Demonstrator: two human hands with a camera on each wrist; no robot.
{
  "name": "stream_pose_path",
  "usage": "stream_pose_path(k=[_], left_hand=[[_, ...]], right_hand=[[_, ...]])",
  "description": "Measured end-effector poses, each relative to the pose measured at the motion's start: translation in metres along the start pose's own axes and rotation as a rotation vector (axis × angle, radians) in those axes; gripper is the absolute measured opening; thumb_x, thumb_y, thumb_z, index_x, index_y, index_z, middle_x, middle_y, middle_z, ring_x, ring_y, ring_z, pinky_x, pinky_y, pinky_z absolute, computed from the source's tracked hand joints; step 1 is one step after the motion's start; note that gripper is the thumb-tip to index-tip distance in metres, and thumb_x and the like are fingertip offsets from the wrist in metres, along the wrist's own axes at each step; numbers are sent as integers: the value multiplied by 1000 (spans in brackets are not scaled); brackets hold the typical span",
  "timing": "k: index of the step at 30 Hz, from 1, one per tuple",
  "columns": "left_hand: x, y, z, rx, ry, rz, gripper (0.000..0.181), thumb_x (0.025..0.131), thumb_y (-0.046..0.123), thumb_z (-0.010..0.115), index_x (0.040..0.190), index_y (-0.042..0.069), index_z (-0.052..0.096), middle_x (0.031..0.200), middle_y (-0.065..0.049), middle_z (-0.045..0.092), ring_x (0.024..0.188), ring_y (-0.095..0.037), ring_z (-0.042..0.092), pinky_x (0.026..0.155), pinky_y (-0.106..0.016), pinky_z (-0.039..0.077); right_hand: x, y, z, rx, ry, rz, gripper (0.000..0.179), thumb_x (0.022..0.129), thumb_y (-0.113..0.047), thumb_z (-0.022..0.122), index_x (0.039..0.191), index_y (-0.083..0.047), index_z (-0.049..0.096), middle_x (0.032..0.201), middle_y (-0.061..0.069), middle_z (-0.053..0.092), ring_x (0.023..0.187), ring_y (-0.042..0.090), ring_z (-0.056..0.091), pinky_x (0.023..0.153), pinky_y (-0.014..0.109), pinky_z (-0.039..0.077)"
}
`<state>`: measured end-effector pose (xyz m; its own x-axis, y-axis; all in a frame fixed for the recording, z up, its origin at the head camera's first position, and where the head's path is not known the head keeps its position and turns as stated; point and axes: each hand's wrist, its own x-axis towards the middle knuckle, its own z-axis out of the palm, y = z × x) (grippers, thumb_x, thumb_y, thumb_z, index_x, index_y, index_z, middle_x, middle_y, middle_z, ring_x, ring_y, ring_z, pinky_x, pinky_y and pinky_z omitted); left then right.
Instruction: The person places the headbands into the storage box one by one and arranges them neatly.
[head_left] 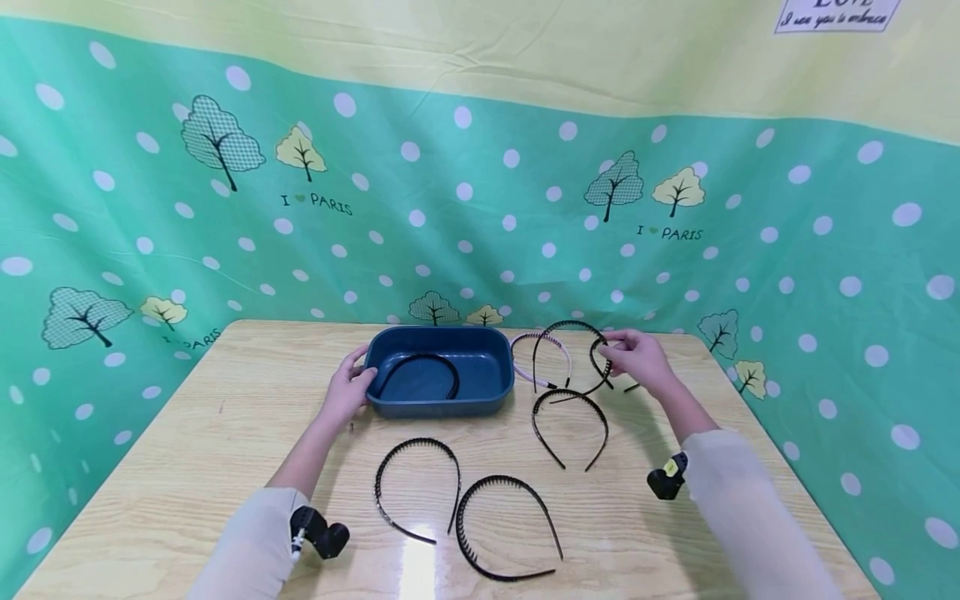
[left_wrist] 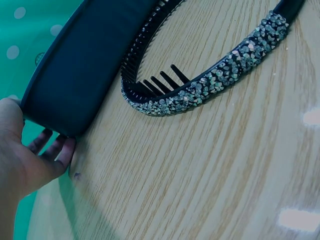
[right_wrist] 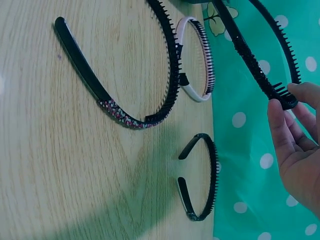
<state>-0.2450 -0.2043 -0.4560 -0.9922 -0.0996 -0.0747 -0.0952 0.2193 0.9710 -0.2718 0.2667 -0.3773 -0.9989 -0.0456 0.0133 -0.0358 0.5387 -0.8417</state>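
My left hand (head_left: 351, 387) grips the left end of a dark blue plastic bin (head_left: 438, 408), thumb at the rim and fingers against the outer wall. One black headband (head_left: 453, 375) lies inside the bin. Raised over the table's back right, a black toothed headband (right_wrist: 250, 60) with dark glittery stones is pinched between the thumb and fingers of my right hand (head_left: 637, 358). Beneath it lie a pale pink headband (right_wrist: 209, 65) and another black headband (right_wrist: 216, 170). Closer in rests a black headband with pink and clear stones (right_wrist: 120, 114).
Two more black headbands lie nearer the front, the left one (head_left: 378, 479) studded with clear stones and the right one (head_left: 462, 533) beside it. A green dotted curtain (head_left: 480, 225) hangs behind the wooden table (head_left: 225, 433) and along its sides.
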Motion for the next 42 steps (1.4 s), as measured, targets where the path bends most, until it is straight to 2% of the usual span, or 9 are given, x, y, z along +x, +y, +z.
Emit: stream_pose_path(k=[5, 11, 15, 17, 19, 25, 30, 34, 42], left_hand=[[1, -1, 0, -1, -3, -4, 53, 99, 19, 43, 148, 20, 26, 136, -26, 42, 103, -36, 55, 62, -23, 51], [0, 0, 0, -1, -5, -4, 53, 99, 19, 43, 149, 20, 25, 136, -26, 41, 104, -37, 55, 63, -24, 51], [1, -1, 0, -1, -5, -3, 53, 99, 20, 43, 149, 20, 26, 137, -26, 41, 104, -37, 55, 63, -24, 51], [1, -1, 0, -1, -5, -3, 53, 99, 20, 43, 149, 20, 26, 137, -26, 41, 104, -37, 54, 63, -24, 51], [1, -1, 0, -2, -3, -4, 53, 99, 19, 43, 149, 20, 26, 137, -26, 41, 104, -37, 54, 63, -24, 51], [0, -2, 0, 4, -3, -4, 53, 99, 20, 43, 149, 20, 25, 137, -26, 41, 104, -37, 54, 63, -24, 51], [0, -2, 0, 12, -3, -5, 53, 99, 20, 42, 149, 21, 25, 137, -25, 41, 104, -36, 55, 64, -25, 51], [0, -3, 0, 12, -4, -2, 53, 99, 20, 42, 149, 21, 25, 136, -25, 41, 103, -36, 55, 64, -26, 51], [0, -2, 0, 8, -1, 6, 53, 99, 20, 43, 149, 20, 25, 137, -26, 41, 105, -37, 54, 64, -25, 51]], right_hand=[[1, -3, 5, 36, 6, -11, 43, 89, -17, 63, 125, 5, 53, 85, 3, 59, 62, 13, 61, 65, 31, 57], [3, -7, 14, 81, 9, -3, 41, 89, -16, 63, 123, 4, 54, 82, 2, 59, 63, 16, 62, 72, 43, 56], [2, -15, 17, 71, 6, 17, 42, 89, -18, 63, 125, 3, 53, 89, 11, 60, 64, 15, 61, 68, 36, 57], [2, -16, 19, 62, 5, 23, 43, 90, -19, 63, 126, 2, 53, 93, 16, 60, 66, 19, 63, 65, 31, 57], [2, -18, 21, 59, 6, 34, 44, 90, -21, 63, 127, 1, 52, 96, 19, 60, 66, 18, 63, 67, 33, 57], [2, -18, 26, 52, 13, 51, 45, 90, -24, 63, 128, -3, 53, 90, 7, 58, 65, 13, 61, 77, 42, 55], [1, -21, 30, 19, 16, 36, 44, 90, -24, 62, 128, -4, 52, 93, 10, 61, 69, 20, 65, 77, 36, 55], [3, -21, 33, 15, 22, 27, 43, 90, -24, 62, 127, -4, 54, 96, 12, 64, 68, 19, 66, 74, 31, 55], [9, -22, 38, 52, 29, 15, 41, 89, -24, 63, 125, -4, 55, 88, 7, 62, 71, 24, 65, 73, 38, 56]])
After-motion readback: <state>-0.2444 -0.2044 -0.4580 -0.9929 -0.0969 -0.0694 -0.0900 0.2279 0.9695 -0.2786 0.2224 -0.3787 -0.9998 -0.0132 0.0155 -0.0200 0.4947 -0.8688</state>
